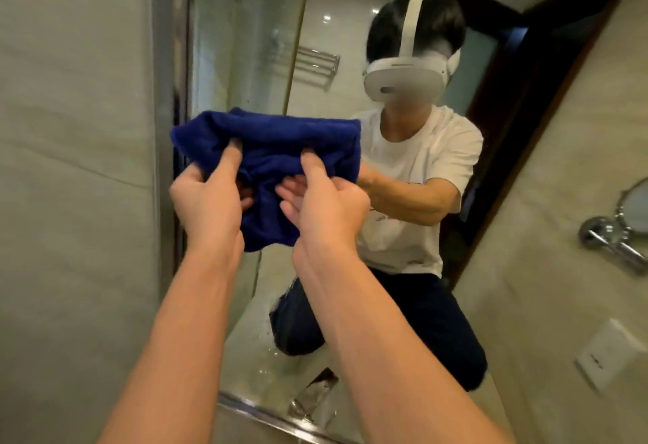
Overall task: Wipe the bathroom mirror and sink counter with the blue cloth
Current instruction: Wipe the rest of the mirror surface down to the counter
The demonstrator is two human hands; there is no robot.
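Both hands, left hand (pixel 207 198) and right hand (pixel 326 205), are pinching the bunched blue cloth (pixel 273 149) up in front of the mirror (pixel 252 40). I'd fold it into a flat pad first, then press evenly and wipe in overlapping passes, top down.

Both bare forearms reach forward and up, side by side. The left hand (pixel 207 198) pinches the blue cloth (pixel 277 149) with thumb on top and fingers curled beneath; the right hand (pixel 326 205), just beside it, grips likewise, thumb pressed into the folds.
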